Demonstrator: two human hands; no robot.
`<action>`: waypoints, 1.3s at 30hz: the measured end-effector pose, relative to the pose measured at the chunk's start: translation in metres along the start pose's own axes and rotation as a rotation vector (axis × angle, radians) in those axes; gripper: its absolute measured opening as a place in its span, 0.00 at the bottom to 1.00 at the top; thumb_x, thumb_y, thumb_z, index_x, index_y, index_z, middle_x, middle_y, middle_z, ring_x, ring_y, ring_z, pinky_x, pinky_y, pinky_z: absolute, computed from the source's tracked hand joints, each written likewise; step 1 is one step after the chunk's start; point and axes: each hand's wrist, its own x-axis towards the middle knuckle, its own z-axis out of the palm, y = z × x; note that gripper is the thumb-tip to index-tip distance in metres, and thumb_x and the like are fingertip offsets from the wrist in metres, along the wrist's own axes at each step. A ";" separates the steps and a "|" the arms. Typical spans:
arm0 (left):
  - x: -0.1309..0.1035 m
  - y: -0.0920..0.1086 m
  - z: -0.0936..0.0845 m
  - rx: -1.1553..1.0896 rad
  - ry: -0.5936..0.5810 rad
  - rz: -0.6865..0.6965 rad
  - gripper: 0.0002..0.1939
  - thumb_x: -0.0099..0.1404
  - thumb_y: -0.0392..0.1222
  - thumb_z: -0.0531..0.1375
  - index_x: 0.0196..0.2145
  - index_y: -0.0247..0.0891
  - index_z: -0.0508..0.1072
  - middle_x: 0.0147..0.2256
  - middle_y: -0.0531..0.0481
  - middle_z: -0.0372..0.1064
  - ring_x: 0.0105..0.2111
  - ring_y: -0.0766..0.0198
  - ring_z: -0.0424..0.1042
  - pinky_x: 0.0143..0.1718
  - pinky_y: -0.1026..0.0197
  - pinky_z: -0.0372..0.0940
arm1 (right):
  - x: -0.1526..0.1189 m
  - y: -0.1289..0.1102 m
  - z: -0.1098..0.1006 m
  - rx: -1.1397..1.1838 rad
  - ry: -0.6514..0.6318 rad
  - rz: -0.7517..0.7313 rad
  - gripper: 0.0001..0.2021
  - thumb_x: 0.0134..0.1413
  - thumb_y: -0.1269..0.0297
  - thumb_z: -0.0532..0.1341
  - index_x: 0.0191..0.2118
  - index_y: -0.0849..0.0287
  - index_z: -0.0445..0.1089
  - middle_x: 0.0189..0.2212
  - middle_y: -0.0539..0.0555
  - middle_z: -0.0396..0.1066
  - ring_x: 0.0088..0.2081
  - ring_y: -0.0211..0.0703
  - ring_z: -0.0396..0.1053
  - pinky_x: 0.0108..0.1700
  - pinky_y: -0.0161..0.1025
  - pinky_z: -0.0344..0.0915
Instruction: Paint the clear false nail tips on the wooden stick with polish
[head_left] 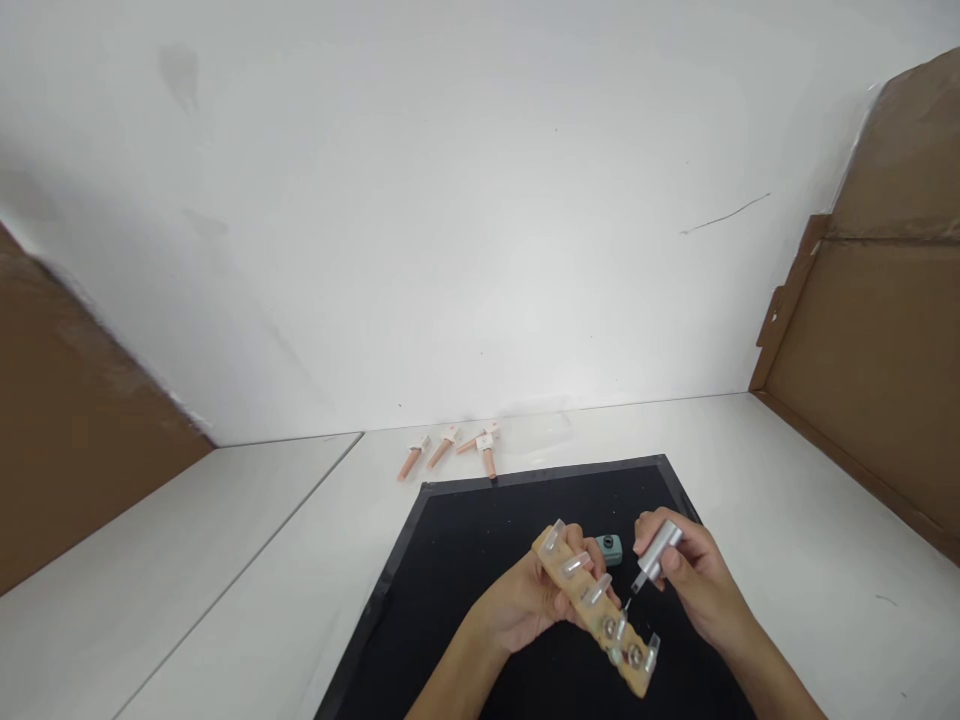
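My left hand [525, 600] is closed around a long tan strip [581, 595], tilted down to the right over the black mat. Along the strip stand several clear nail tips [598, 589], and shiny round spots show near its lower end. In my right hand [694, 580] is a nail polish brush [660, 552] with a silver handle, gripped between thumb and fingers. Its thin bristle end points down-left beside a nail tip near the lower part of the strip; whether they touch I cannot tell. Just behind the left fingers lies a small teal bottle [610, 549] with a dark round opening.
Several pink tapered pieces with white square ends [444, 448] lie behind the mat, near the white wall [480, 220]. A clear plastic piece [536, 432] lies beside them. The black mat [465, 560] covers the middle of the white table. Brown cardboard [870, 360] stands at both sides.
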 end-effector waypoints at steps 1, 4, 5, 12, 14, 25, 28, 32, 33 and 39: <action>0.000 0.000 0.000 -0.004 -0.004 -0.001 0.18 0.42 0.39 0.70 0.28 0.36 0.65 0.30 0.54 0.67 0.33 0.65 0.72 0.31 0.65 0.62 | 0.000 0.000 0.000 -0.004 0.004 -0.002 0.21 0.49 0.43 0.59 0.27 0.60 0.69 0.20 0.48 0.57 0.19 0.34 0.51 0.20 0.32 0.50; 0.000 0.000 0.000 -0.009 -0.018 0.001 0.18 0.43 0.38 0.70 0.28 0.36 0.66 0.30 0.54 0.68 0.34 0.63 0.73 0.33 0.64 0.63 | 0.001 -0.001 0.000 -0.003 0.016 -0.008 0.21 0.49 0.43 0.59 0.26 0.60 0.69 0.20 0.47 0.56 0.19 0.34 0.51 0.20 0.32 0.49; 0.000 0.000 0.000 -0.006 -0.024 0.002 0.17 0.43 0.38 0.70 0.29 0.36 0.66 0.31 0.53 0.68 0.34 0.62 0.73 0.34 0.63 0.64 | 0.001 -0.001 0.000 0.002 0.020 -0.007 0.21 0.49 0.43 0.59 0.26 0.60 0.68 0.20 0.47 0.56 0.19 0.34 0.51 0.20 0.32 0.49; -0.002 -0.001 0.001 0.011 -0.019 -0.034 0.18 0.42 0.37 0.70 0.28 0.35 0.66 0.31 0.53 0.68 0.34 0.63 0.73 0.35 0.61 0.65 | 0.000 0.001 -0.001 0.024 0.026 0.019 0.23 0.48 0.41 0.59 0.27 0.60 0.68 0.20 0.47 0.56 0.19 0.33 0.50 0.20 0.32 0.49; -0.001 -0.001 0.002 0.019 -0.010 -0.050 0.18 0.41 0.37 0.70 0.28 0.34 0.66 0.31 0.52 0.69 0.33 0.62 0.73 0.34 0.61 0.65 | 0.000 -0.001 0.002 0.022 0.012 0.016 0.23 0.48 0.42 0.59 0.27 0.60 0.68 0.20 0.47 0.56 0.18 0.33 0.50 0.20 0.32 0.50; 0.005 -0.002 0.008 0.123 0.073 -0.138 0.21 0.35 0.41 0.72 0.27 0.33 0.71 0.26 0.51 0.70 0.26 0.66 0.71 0.29 0.64 0.65 | 0.001 -0.008 0.010 0.082 -0.107 0.044 0.21 0.48 0.42 0.59 0.28 0.58 0.66 0.19 0.47 0.57 0.17 0.34 0.55 0.19 0.32 0.58; 0.005 -0.002 0.008 0.123 0.066 -0.143 0.20 0.35 0.41 0.72 0.27 0.33 0.71 0.26 0.51 0.71 0.26 0.65 0.71 0.30 0.63 0.66 | 0.001 -0.007 0.010 0.073 -0.118 0.042 0.21 0.48 0.42 0.59 0.28 0.58 0.66 0.19 0.47 0.57 0.18 0.34 0.56 0.19 0.32 0.58; 0.005 -0.002 0.007 0.123 0.062 -0.138 0.20 0.36 0.41 0.72 0.27 0.33 0.71 0.27 0.51 0.71 0.27 0.64 0.72 0.30 0.63 0.66 | 0.001 -0.006 0.009 0.070 -0.122 0.048 0.21 0.48 0.42 0.59 0.27 0.58 0.66 0.19 0.46 0.57 0.18 0.34 0.56 0.20 0.31 0.58; 0.005 -0.002 0.007 0.121 0.060 -0.135 0.20 0.36 0.41 0.72 0.27 0.33 0.71 0.27 0.51 0.71 0.28 0.64 0.72 0.30 0.63 0.66 | 0.001 -0.006 0.009 0.072 -0.123 0.050 0.20 0.48 0.42 0.59 0.27 0.58 0.66 0.20 0.46 0.57 0.18 0.34 0.56 0.20 0.31 0.58; 0.005 -0.001 0.009 0.132 0.074 -0.141 0.20 0.35 0.41 0.72 0.27 0.33 0.71 0.25 0.51 0.72 0.26 0.66 0.72 0.29 0.65 0.66 | 0.001 -0.006 0.009 0.076 -0.135 0.048 0.19 0.49 0.44 0.59 0.28 0.58 0.66 0.20 0.47 0.57 0.19 0.34 0.57 0.21 0.32 0.58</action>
